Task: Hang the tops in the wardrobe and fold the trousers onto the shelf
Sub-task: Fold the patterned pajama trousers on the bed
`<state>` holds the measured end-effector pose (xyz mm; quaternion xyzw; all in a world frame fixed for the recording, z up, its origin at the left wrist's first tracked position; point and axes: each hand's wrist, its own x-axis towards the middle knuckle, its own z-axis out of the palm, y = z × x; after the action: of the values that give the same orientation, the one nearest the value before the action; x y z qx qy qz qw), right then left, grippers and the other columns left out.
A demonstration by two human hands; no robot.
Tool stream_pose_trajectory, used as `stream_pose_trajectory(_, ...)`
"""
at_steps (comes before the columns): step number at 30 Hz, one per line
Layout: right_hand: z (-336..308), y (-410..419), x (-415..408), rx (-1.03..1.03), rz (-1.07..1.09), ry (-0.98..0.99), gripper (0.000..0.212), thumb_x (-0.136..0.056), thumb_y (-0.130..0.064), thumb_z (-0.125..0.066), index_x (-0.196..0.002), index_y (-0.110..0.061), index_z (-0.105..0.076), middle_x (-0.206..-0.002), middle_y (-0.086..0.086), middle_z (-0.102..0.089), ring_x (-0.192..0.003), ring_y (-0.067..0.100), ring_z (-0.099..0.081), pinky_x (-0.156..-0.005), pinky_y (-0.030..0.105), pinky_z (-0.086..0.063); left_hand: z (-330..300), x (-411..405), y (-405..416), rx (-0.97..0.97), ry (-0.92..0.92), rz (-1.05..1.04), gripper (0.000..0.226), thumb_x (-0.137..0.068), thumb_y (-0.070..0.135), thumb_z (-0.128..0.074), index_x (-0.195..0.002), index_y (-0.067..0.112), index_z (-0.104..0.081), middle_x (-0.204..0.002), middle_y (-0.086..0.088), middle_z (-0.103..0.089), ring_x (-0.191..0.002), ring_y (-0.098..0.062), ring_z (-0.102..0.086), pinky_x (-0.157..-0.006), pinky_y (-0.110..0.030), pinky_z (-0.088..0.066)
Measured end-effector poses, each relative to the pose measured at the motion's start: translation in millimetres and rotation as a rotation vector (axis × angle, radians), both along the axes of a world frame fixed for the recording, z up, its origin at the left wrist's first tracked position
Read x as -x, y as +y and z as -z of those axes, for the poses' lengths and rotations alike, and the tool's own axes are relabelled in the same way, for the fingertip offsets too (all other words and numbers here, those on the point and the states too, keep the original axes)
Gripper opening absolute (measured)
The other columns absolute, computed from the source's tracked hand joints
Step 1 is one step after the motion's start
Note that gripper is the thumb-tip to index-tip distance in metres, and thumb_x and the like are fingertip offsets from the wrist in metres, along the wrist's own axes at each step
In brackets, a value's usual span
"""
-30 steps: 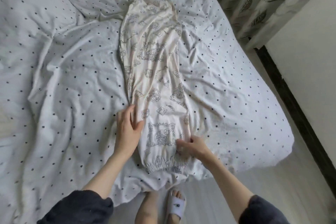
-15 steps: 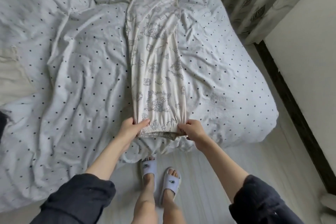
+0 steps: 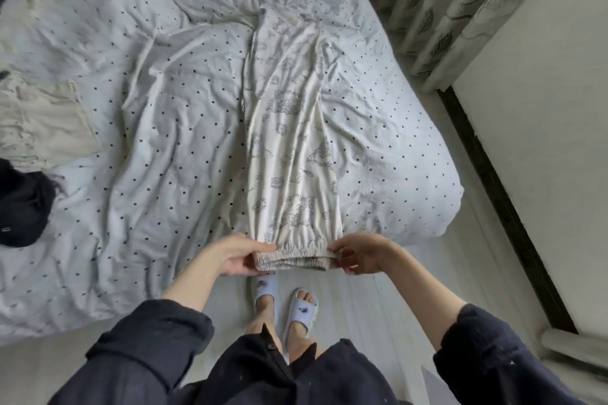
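Cream printed trousers (image 3: 289, 148) lie lengthwise on the bed, folded leg on leg, the waist end far away and the ribbed cuffs at the bed's near edge. My left hand (image 3: 235, 256) pinches the left corner of the cuffs. My right hand (image 3: 360, 255) pinches the right corner. The cuff end is lifted a little off the mattress edge, stretched between both hands.
The bed (image 3: 148, 141) has a white dotted cover, rumpled. A beige garment (image 3: 39, 122) and a dark garment (image 3: 23, 204) lie at its left side. Leaf-patterned curtains (image 3: 444, 3) hang at the back right. A white wall with dark skirting (image 3: 503, 207) runs along the right; pale floor underfoot.
My hands went from pressing the lower trouser leg to pinching both cuff corners, and have pulled the cuffs toward the bed's edge. The view has drawn back from the bed.
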<state>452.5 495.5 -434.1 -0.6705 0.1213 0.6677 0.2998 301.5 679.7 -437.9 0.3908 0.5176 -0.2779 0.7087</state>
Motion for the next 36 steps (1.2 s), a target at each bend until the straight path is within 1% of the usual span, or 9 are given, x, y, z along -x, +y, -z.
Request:
stream_pose_trajectory(5, -23.8, 35.2, -37.9, -0.048, 0.061, -0.133, 0.017, -0.091, -0.009, -0.057, -0.075, -0.009, -0.052, -0.048, 0.002, -0.06, -0.053, 0.012, -0.064, -0.041, 0.018, -0.038, -17.3, -39.2, 41.8, -0.002, -0.067, -0.093, 0.031, -0.076, 0.004, -0.069, -0.104, -0.004, -0.058, -0.078, -0.017, -0.072, -0.077, -0.024, -0.067, -0.057, -0.031, -0.059)
stream_pose_trajectory(8, -37.6, 70.2, -74.9, -0.112, 0.136, -0.24, 0.009, -0.091, -0.01, -0.058, -0.083, -0.007, -0.055, -0.067, 0.007, -0.064, -0.061, 0.015, -0.064, -0.045, 0.019, -0.04, -27.2, -76.3, 74.6, -0.036, -0.149, -0.194, 0.024, -0.082, 0.011, -0.066, -0.101, -0.001, -0.057, -0.072, -0.015, -0.072, -0.067, -0.023, -0.069, -0.053, -0.029, -0.057)
stream_pose_trajectory(12, -37.8, 121.8, -120.5, -0.269, 0.315, -0.355, 0.018, -0.095, -0.027, -0.054, -0.086, -0.012, -0.058, -0.078, 0.006, -0.068, -0.072, 0.017, -0.067, -0.057, 0.023, -0.043, -18.9, -129.4, 120.1, -0.157, -0.32, -0.269, 0.042, -0.091, 0.044, -0.053, -0.112, 0.008, -0.055, -0.096, -0.014, -0.068, -0.081, -0.024, -0.068, -0.062, -0.032, -0.057)
stream_pose_trajectory(16, 10.7, 142.8, -136.3, -0.114, 0.325, -0.516, 0.027, -0.098, -0.024, -0.046, -0.11, -0.003, -0.058, -0.096, 0.009, -0.059, -0.088, 0.019, -0.055, -0.078, 0.034, -0.045, 29.2, -145.5, 140.3, -0.471, -0.183, -0.129, 0.045, -0.096, 0.038, -0.049, -0.127, 0.006, -0.05, -0.113, -0.006, -0.059, -0.097, -0.022, -0.058, -0.079, -0.033, -0.051)
stream_pose_trajectory(20, 65.9, 128.5, -125.7, 0.063, 0.201, -0.468, 0.039, -0.095, -0.017, -0.049, -0.127, 0.006, -0.051, -0.097, 0.02, -0.052, -0.089, 0.022, -0.045, -0.079, 0.035, -0.041, 75.8, -122.5, 133.6, -0.527, -0.003, 0.001, 0.019, -0.093, 0.029, -0.057, -0.109, 0.018, -0.055, -0.098, -0.004, -0.058, -0.091, -0.019, -0.054, -0.075, -0.031, -0.046)
stream_pose_trajectory(24, 97.0, 126.4, -121.2, 0.051, 0.23, -0.33, 0.033, -0.096, -0.026, -0.051, -0.114, 0.001, -0.056, -0.09, 0.004, -0.054, -0.089, 0.019, -0.053, -0.081, 0.036, -0.044, 94.4, -118.4, 128.3, -0.414, -0.054, 0.053, 0.024, -0.089, 0.031, -0.064, -0.105, 0.016, -0.053, -0.105, -0.002, -0.058, -0.102, -0.018, -0.053, -0.086, -0.036, -0.046)
stream_pose_trajectory(26, 104.6, 131.5, -120.6, 0.041, 0.31, -0.227, 0.019, -0.096, -0.026, -0.053, -0.097, -0.007, -0.057, -0.08, 0.003, -0.058, -0.078, 0.017, -0.058, -0.072, 0.031, -0.047, 99.8, -122.9, 125.1, -0.393, -0.078, 0.028, 0.026, -0.087, 0.027, -0.066, -0.106, 0.014, -0.053, -0.106, -0.001, -0.059, -0.102, -0.016, -0.054, -0.084, -0.034, -0.047)
stream_pose_trajectory(31, 112.0, 143.3, -124.2, 0.065, 0.409, -0.176, 0.031, -0.09, -0.009, -0.057, -0.062, -0.01, -0.046, -0.043, -0.001, -0.046, -0.048, 0.011, -0.039, -0.045, 0.02, -0.033, 98.5, -128.9, 116.7, -0.326, -0.042, -0.195, 0.006, -0.087, 0.01, -0.065, -0.087, 0.009, -0.058, -0.085, -0.004, -0.062, -0.075, -0.013, -0.056, -0.079, -0.036, -0.051)
stream_pose_trajectory(36, 88.5, 132.1, -116.3, 0.044, 0.237, -0.31, 0.023, -0.085, -0.005, -0.057, -0.063, -0.012, -0.051, -0.06, 0.002, -0.054, -0.058, 0.011, -0.048, -0.055, 0.024, -0.036, 76.4, -116.7, 112.7, -0.42, -0.048, -0.149, 0.012, -0.087, 0.007, -0.065, -0.078, 0.008, -0.057, -0.064, -0.001, -0.065, -0.068, -0.013, -0.055, -0.069, -0.03, -0.051)
